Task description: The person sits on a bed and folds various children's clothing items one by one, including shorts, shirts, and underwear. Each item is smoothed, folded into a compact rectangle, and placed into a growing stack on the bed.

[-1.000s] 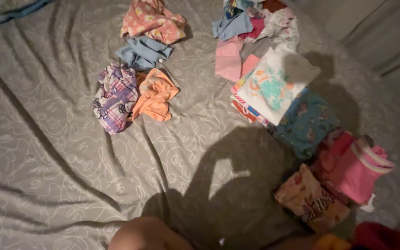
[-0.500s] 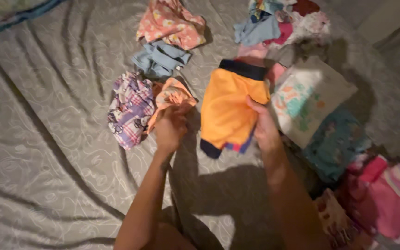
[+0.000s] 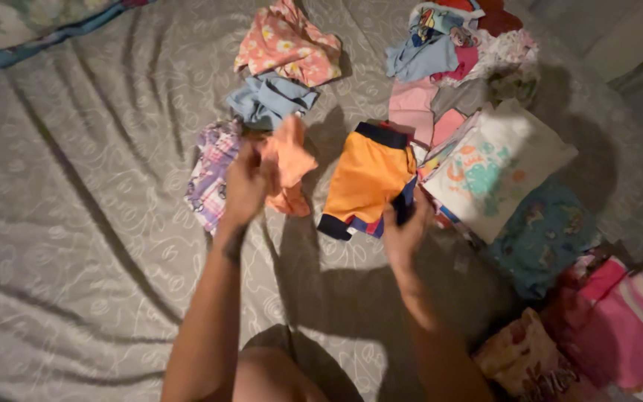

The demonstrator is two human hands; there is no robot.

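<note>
1. I see the left hand [image 3: 245, 186] raised over the bed, fingers closed on a light orange garment [image 3: 289, 160], which hangs crumpled from the grip.
2. The right hand [image 3: 405, 231] sits at the lower right corner of the orange shorts [image 3: 370, 179]; its fingers pinch the dark hem there.
3. The orange shorts lie nearly flat on the grey patterned bedsheet [image 3: 76, 223], dark waistband at the far end, dark cuffs toward me, between the two hands.
4. Just left of the left hand lies a plaid purple-and-white garment [image 3: 210, 175], partly hidden by the wrist.
5. Beyond it lie a crumpled blue garment [image 3: 271, 97] and, farther still, a pink floral piece [image 3: 288, 46].
6. To the right of the shorts, a folded white top with a teal and orange print [image 3: 496, 167] lies on a stack, touching or nearly touching the shorts' edge; I cannot tell which.
7. Nearer me on the right: a teal printed piece [image 3: 545, 231], then pink folded clothes [image 3: 612, 313].
8. A loose mixed heap [image 3: 455, 45] sits at the far right.
</note>
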